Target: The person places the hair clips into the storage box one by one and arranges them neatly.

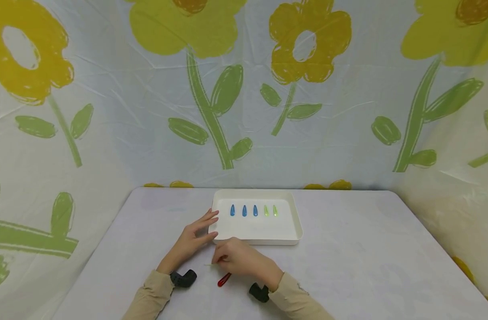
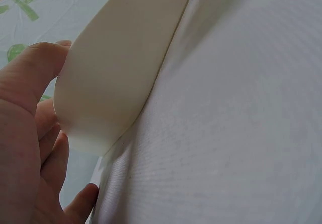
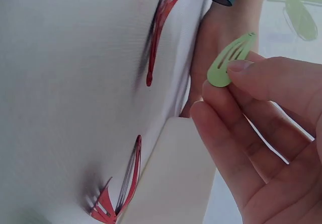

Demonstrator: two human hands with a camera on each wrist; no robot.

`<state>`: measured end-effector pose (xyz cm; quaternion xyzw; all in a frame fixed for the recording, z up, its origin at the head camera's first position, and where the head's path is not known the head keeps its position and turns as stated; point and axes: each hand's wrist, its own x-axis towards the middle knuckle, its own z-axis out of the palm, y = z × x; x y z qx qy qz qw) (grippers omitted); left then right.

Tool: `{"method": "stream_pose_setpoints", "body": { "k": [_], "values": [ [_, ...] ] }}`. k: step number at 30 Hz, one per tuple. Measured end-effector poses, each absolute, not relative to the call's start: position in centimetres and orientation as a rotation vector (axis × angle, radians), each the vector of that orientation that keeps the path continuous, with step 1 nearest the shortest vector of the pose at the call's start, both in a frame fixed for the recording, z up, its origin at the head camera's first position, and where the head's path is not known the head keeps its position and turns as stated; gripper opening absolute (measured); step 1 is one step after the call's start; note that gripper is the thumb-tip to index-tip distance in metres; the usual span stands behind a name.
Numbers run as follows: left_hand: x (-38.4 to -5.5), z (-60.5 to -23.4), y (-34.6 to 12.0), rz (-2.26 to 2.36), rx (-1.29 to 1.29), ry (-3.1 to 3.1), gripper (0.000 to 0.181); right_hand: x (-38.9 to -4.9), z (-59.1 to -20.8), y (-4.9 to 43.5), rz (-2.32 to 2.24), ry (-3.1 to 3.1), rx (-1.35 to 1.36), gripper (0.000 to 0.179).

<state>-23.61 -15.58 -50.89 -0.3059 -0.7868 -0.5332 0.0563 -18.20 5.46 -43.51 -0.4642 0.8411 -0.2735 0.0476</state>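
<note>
My right hand (image 1: pixel 237 257) pinches a green hair clip (image 3: pixel 221 72) between thumb and fingers, just in front of the white tray (image 1: pixel 252 242). My left hand (image 1: pixel 191 240) touches the tray's front left corner with its fingers spread, the thumb at the rim (image 2: pixel 59 68). Inside the tray, three blue hair clips (image 1: pixel 244 210) stand in a row, followed on the right by two green hair clips (image 1: pixel 266 210). On the table below my right hand lies a red hair clip (image 1: pixel 224 279); more red hair clips (image 3: pixel 135 173) show near the tray in the right wrist view.
Under everything is a pale table (image 1: pixel 356 258). A white cloth with yellow flowers (image 1: pixel 148 133) hangs behind it and at both sides. Dark wrist devices (image 1: pixel 184 278) sit at both sleeves, close above the table.
</note>
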Motion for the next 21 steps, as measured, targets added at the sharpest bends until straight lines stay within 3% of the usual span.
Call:
{"method": "stream_pose_setpoints", "body": {
  "k": [8, 21],
  "values": [
    [-22.3, -48.6, -15.2, -1.612, -0.976, -2.350, 0.044, -18.6, -43.7, 5.7, -0.996, 2.563, -1.444, 0.012],
    [-22.3, -48.7, -15.2, -1.613, -0.944, -2.372, 0.040, -18.9, -44.0, 5.9, -1.364, 2.556, -1.372, 0.013]
  ]
}}
